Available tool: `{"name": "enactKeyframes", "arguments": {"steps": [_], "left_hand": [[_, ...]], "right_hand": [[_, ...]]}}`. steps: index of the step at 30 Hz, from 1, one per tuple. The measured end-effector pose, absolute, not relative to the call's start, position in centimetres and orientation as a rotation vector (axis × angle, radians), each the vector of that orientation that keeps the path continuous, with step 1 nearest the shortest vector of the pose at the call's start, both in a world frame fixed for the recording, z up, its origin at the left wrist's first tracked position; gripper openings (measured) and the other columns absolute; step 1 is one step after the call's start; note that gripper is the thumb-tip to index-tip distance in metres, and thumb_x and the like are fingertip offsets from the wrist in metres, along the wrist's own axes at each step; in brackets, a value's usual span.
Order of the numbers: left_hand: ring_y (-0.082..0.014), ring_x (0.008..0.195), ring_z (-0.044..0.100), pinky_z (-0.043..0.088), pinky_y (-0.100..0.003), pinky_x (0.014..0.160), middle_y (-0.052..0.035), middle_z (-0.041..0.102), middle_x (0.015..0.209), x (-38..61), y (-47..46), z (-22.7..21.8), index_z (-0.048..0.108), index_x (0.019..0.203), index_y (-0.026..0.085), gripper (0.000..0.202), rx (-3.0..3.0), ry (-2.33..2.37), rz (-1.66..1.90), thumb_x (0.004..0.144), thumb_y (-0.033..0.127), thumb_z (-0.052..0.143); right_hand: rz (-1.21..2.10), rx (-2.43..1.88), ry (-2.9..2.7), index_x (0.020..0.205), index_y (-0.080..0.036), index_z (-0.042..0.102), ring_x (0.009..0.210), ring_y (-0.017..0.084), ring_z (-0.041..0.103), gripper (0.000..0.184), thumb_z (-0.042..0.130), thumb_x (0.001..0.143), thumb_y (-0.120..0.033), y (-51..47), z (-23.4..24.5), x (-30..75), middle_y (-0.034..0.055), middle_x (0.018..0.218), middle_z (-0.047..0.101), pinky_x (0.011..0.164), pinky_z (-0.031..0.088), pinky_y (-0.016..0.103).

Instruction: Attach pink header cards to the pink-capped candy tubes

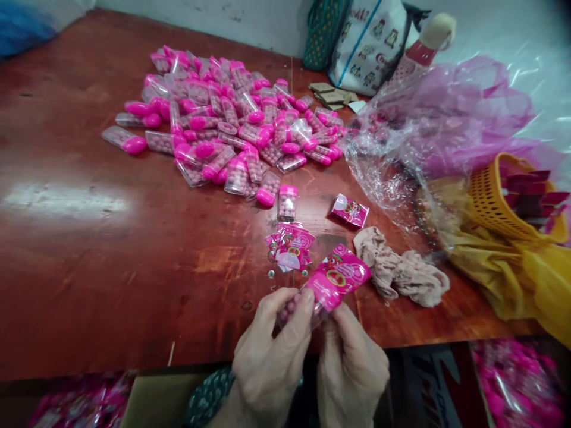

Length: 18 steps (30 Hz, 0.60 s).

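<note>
My left hand [272, 351] and my right hand [352, 362] meet at the table's near edge. Together they pinch a clear candy tube [289, 309] filled with small pink balls and a pink printed wrapper [341, 276] that lies against it. Both hands have their fingers closed around these. Just beyond the hands a small stack of the same pink wrappers [289, 245] lies on the red-brown table [89, 249]. One upright tube with a pink cap [286, 202] stands behind the stack, and one more wrapper [350, 211] lies to its right.
A large heap of pink-capped candy tubes [223, 119] covers the table's far middle. A crumpled beige cloth [401, 270], clear and pink plastic bags [437, 125], an orange basket [499, 196] and a printed bag [370, 41] fill the right side. Boxes of pink goods [517, 380] sit below the edge.
</note>
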<state>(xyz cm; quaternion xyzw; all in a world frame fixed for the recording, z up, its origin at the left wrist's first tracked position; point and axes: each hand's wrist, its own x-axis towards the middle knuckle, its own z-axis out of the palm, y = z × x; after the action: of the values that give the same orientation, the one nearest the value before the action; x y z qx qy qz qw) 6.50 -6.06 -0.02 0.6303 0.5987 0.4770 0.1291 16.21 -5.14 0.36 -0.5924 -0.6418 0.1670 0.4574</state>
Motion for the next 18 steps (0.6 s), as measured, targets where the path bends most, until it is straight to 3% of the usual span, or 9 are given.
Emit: {"name": "enactKeyframes", "arguments": {"steps": [4, 6, 10, 13, 18], "left_hand": [[-0.0128, 0.092, 0.056, 0.047, -0.019, 0.075, -0.0074, 0.057, 0.103, 6.3, -5.7, -0.5, 0.057, 0.116, 0.016, 0.046, 1.897, 1.773, 1.48, 0.074, -0.003, 0.057], [-0.0126, 0.093, 0.056, 0.047, -0.019, 0.077, -0.0079, 0.057, 0.103, 6.2, -5.6, -0.6, 0.057, 0.115, 0.015, 0.045, 1.917, 1.778, 1.475, 0.073, -0.004, 0.058], [-0.0158, 0.098, 0.054, 0.049, -0.021, 0.078, -0.0107, 0.054, 0.11, 6.4, -5.7, -0.6, 0.055, 0.118, 0.012, 0.05, 1.901, 1.618, 1.479, 0.071, -0.006, 0.058], [-0.0179, 0.097, 0.055, 0.051, -0.023, 0.075, -0.0137, 0.05, 0.118, 6.5, -5.7, -0.4, 0.052, 0.121, 0.009, 0.055, 1.822, 1.441, 1.484, 0.068, -0.003, 0.061], [-0.022, 0.104, 0.052, 0.051, -0.027, 0.077, -0.0142, 0.046, 0.125, 6.7, -5.7, -0.4, 0.051, 0.124, 0.014, 0.057, 1.792, 1.462, 1.437, 0.07, -0.003, 0.058]], "right_hand": [[0.481, -1.467, -1.761, 0.107, -0.012, 0.061, 0.083, 0.022, 0.068, 0.027, 0.045, 0.088, -0.022, -5.1, 0.7, 16.9, 0.0115, 0.094, 0.07, 0.068, 0.055, 0.026], [0.542, -1.472, -1.806, 0.106, -0.01, 0.059, 0.081, 0.02, 0.068, 0.027, 0.042, 0.089, -0.022, -4.9, 1.2, 16.9, 0.0121, 0.093, 0.069, 0.066, 0.054, 0.023], [0.472, -1.461, -1.747, 0.093, -0.009, 0.061, 0.071, 0.016, 0.066, 0.02, 0.042, 0.088, -0.015, -4.2, 2.0, 16.8, 0.0097, 0.079, 0.068, 0.063, 0.052, 0.021], [0.62, -1.484, -1.735, 0.092, -0.011, 0.061, 0.069, 0.015, 0.064, 0.023, 0.038, 0.089, -0.014, -4.1, 2.2, 17.2, 0.0072, 0.076, 0.064, 0.062, 0.05, 0.021], [0.862, -1.475, -1.508, 0.095, -0.02, 0.06, 0.064, 0.011, 0.061, 0.023, 0.037, 0.092, -0.023, -4.2, 2.3, 17.5, 0.0, 0.074, 0.063, 0.058, 0.048, 0.017]]}}
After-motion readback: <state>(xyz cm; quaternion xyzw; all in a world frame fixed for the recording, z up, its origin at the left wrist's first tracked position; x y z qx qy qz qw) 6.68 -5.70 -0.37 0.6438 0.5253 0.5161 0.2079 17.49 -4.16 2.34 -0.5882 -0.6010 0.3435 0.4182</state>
